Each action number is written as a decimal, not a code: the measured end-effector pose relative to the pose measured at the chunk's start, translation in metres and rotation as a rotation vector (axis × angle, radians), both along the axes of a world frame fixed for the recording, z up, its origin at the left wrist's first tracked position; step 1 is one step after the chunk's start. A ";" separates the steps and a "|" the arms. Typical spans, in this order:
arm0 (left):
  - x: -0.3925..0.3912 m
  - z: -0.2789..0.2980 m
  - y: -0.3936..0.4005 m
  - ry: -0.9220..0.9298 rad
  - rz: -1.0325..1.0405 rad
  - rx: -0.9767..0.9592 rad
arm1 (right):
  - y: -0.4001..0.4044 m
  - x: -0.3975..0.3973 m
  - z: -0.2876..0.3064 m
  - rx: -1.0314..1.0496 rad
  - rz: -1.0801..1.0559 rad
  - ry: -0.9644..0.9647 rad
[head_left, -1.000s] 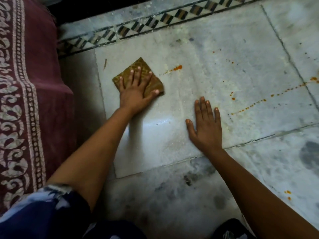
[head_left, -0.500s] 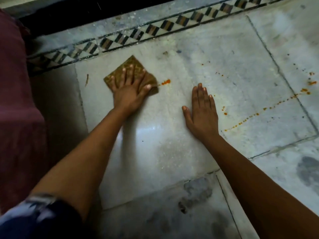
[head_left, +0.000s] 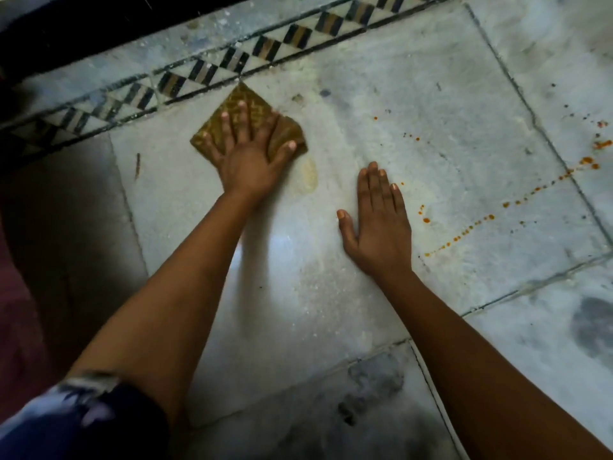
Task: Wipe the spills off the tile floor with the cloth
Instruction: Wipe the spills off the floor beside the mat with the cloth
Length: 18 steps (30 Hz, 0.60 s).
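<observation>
Left hand (head_left: 247, 157) spread flat, fingers splayed, pressing the folded brown patterned cloth (head_left: 247, 102) against the floor (head_left: 381, 104) just beside the checkered border (head_left: 205, 69). Right hand (head_left: 378, 224) lies open, palm down, holding nothing; orange spills (head_left: 464, 230) dot the tile beside it.

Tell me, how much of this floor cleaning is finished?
Barely begun. Done: only a pale smear beside the cloth looks wiped. In hand: the left hand presses the cloth flat on the tile while the right hand rests on the floor. Left: the trail of orange drops running to the right, plus scattered specks.
</observation>
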<state>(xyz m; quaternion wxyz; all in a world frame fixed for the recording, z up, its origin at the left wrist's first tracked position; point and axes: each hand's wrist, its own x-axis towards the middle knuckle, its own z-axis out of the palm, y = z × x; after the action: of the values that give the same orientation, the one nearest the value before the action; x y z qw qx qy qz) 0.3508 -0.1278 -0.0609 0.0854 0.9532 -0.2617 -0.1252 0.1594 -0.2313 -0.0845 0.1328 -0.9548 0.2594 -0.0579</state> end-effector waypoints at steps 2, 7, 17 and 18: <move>-0.006 0.001 -0.023 -0.016 -0.032 0.009 | 0.000 0.001 0.001 -0.001 0.000 -0.001; -0.039 0.000 0.024 -0.089 -0.291 0.013 | -0.001 0.002 0.003 0.007 -0.001 0.005; -0.016 0.005 -0.015 -0.015 -0.370 0.049 | -0.001 0.002 0.003 0.010 -0.001 -0.004; -0.023 0.007 -0.001 -0.026 -0.495 0.034 | -0.001 0.002 0.004 0.013 0.004 -0.005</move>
<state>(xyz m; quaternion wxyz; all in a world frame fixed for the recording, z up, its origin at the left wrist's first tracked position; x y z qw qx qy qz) 0.3283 -0.1290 -0.0537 0.0326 0.8627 -0.4864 -0.1344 0.1618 -0.2319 -0.0809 0.1400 -0.9542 0.2576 -0.0585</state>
